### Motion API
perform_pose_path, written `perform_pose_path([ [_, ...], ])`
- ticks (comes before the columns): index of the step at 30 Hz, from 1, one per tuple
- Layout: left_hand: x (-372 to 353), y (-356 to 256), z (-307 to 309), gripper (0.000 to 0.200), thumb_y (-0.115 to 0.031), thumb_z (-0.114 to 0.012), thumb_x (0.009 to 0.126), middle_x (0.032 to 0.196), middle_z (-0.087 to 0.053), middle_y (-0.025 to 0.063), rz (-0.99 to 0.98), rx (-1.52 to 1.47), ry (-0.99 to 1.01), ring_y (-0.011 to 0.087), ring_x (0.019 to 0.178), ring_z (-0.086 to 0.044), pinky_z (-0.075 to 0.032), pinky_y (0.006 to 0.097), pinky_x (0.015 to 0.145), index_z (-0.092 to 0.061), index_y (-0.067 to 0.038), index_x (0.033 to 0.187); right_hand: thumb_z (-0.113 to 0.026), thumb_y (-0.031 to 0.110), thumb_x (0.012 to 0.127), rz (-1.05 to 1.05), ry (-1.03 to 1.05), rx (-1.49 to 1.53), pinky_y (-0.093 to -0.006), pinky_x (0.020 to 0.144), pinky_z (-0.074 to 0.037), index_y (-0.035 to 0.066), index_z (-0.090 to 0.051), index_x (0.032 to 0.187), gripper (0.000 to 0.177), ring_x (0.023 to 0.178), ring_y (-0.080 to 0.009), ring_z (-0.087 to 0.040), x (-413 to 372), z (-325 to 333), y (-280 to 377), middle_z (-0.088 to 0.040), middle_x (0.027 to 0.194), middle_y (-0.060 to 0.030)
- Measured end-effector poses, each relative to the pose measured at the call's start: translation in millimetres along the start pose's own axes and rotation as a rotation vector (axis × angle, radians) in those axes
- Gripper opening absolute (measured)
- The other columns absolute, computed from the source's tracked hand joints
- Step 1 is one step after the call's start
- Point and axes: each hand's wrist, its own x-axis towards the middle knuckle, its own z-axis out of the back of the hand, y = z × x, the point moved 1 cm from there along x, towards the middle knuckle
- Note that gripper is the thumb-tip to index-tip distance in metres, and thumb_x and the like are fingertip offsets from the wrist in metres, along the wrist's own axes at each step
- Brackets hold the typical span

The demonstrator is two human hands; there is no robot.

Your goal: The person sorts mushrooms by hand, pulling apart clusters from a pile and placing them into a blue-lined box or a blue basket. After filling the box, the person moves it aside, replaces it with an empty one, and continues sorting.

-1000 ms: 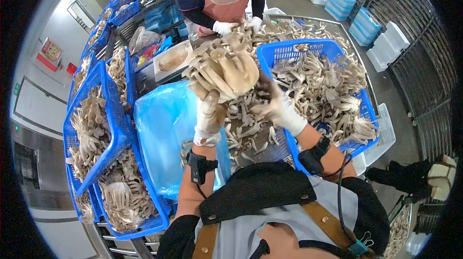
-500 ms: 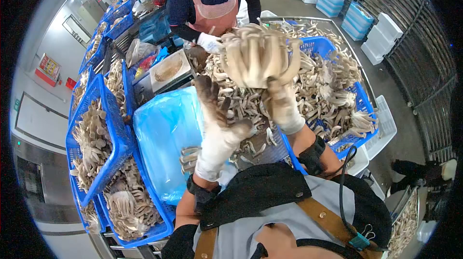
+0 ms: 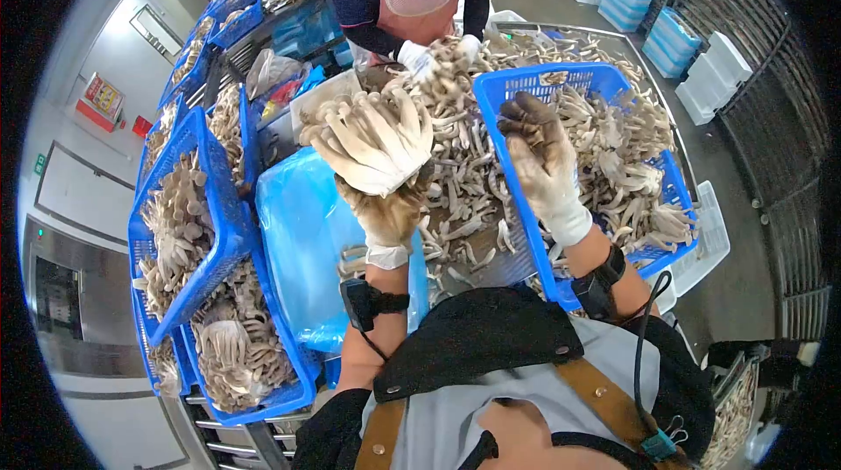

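A large cluster of pale-stemmed mushrooms (image 3: 372,141) rests base down in my left hand (image 3: 385,212), whose gloved fingers wrap its base. It is held above the blue plastic bag (image 3: 307,207). My right hand (image 3: 545,163), in a white glove with dirty fingertips, holds nothing, its fingers stretched out. It is over the left side of a blue basket (image 3: 517,194) that holds more mushroom clusters (image 3: 622,155). Loose mushrooms (image 3: 469,181) lie scattered on the table between my hands.
Stacked blue baskets (image 3: 232,242) of mushrooms stand at the left. Across the table a co-worker in a pink apron (image 3: 416,6) handles mushrooms with gloved hands. A white container (image 3: 324,93) sits behind the bag. White foam boxes (image 3: 714,76) stand on the floor at right.
The mushroom cluster has passed from my right hand to my left and moved left, over the bag. My right hand has moved right, over the basket. The co-worker's hands now grip mushrooms.
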Motion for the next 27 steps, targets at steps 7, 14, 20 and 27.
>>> perform_pose_path([
  [7, -7, -1, -6, 0.092, -0.074, -0.052, 0.079, 0.151, -0.034, 0.0000, -0.089, 0.194, 0.008, 0.0282, 0.135, -0.039, -0.039, 0.0525, 0.106, -0.023, -0.024, 0.151, -0.075, 0.016, 0.074, 0.380, 0.496, -0.466, -0.0389, 0.103, -0.040, -0.001, -0.048, 0.130, 0.064, 0.121, -0.0344, -0.050, 17, -58, 17, -0.049, 0.133, -0.0203],
  [14, -18, 7, 74, 0.090, -0.072, -0.052, 0.081, 0.152, -0.033, 0.0007, 0.042, -0.056, -0.066, 0.0278, 0.134, -0.039, -0.044, 0.0504, 0.103, -0.022, -0.024, 0.151, -0.075, 0.014, 0.073, 0.088, 0.600, -0.389, -0.0373, 0.087, -0.047, 0.003, -0.056, 0.116, 0.049, 0.099, -0.0296, -0.060, 9, -73, -2, -0.060, 0.101, -0.0166],
  [20, -24, 6, 84, 0.085, -0.073, -0.048, 0.082, 0.151, -0.036, 0.0024, 0.068, -0.069, -0.103, 0.0294, 0.134, -0.040, -0.045, 0.0493, 0.101, -0.029, -0.024, 0.149, -0.069, 0.015, 0.077, 0.332, 0.566, -0.511, -0.0417, 0.078, -0.049, 0.005, -0.060, 0.101, 0.028, 0.089, -0.0344, -0.061, -22, -71, -34, -0.060, 0.094, -0.0151],
  [27, -20, -26, 98, 0.094, -0.080, -0.051, 0.074, 0.150, -0.037, 0.0026, 0.141, -0.006, -0.088, 0.0314, 0.134, -0.040, -0.043, 0.0548, 0.101, -0.030, -0.026, 0.149, -0.072, 0.033, 0.074, -0.062, 1.013, -1.288, -0.0453, 0.092, -0.046, 0.006, -0.054, 0.119, 0.055, 0.107, -0.0354, -0.058, -26, -21, -62, -0.058, 0.113, -0.0187],
])
